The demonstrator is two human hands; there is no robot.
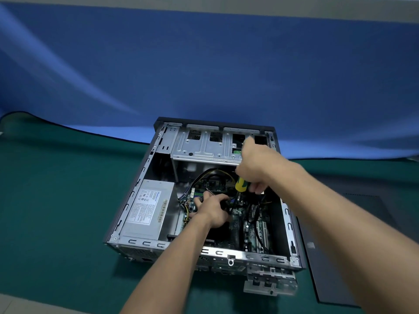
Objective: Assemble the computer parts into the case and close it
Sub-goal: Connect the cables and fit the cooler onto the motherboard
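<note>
An open desktop case [140, 184] lies on its side on a green mat, with the motherboard [251, 232] visible inside. My right hand [256, 166] grips a screwdriver with a yellow and green handle [240, 184], its shaft pointing down into the middle of the board. My left hand [212, 209] reaches into the case and rests on a dark part just left of the screwdriver tip, fingers curled over it. What sits under the left hand is hidden. A grey power supply [147, 209] sits in the left of the case. A metal drive cage [204, 146] spans the far end.
A dark side panel [340, 257] lies flat on the mat to the right of the case. A metal bracket [269, 282] sits at the case's near right corner. Black and yellow cables [215, 172] loop over the board. A blue cloth [204, 64] hangs behind.
</note>
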